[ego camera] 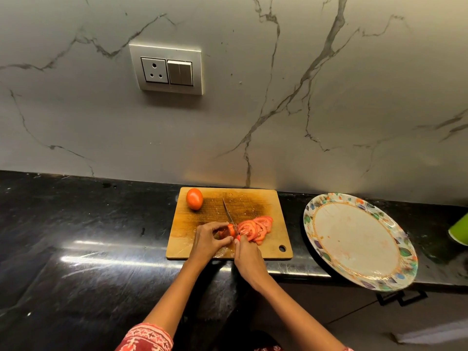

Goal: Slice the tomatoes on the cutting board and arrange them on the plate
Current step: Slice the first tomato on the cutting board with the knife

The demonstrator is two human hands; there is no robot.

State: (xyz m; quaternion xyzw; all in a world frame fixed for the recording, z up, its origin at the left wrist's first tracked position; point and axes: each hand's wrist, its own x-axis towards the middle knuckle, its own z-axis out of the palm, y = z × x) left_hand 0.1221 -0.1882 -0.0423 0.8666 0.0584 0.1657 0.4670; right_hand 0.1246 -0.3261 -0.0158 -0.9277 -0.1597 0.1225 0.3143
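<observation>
On the cutting board [229, 224], the left hand [209, 240] pinched a tomato end [231, 229]. The right hand [247, 257] gripped the knife [229, 216]. Slices [255, 228] lay beside the blade.

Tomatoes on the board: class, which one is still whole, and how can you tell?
The whole tomato at the board's far left corner. It is uncut and untouched; the other is a stub under the left hand, slices fanned beside it.

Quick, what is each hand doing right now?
Left hand: holding the tomato end on the board.
Right hand: gripping the knife.
</observation>
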